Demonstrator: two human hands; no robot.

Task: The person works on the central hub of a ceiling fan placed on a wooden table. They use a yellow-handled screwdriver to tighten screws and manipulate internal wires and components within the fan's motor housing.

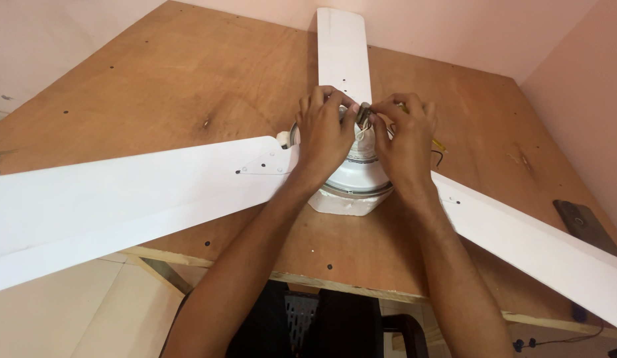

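Overhead, in the head view, a white ceiling fan (pixel 351 179) was found lying on a plywood table (pixel 189 73), its three blades spread outward. The left hand (pixel 325 136) was closed over the top of the motor housing, fingers curled. The right hand (pixel 404 142) was pinched shut, close beside it, on a small metal shaft (pixel 364 114) at the fan's centre. Yellow and black wires (pixel 438 151) were observed just right of the housing. A dark phone (pixel 587 225) was noted near the table's right edge.
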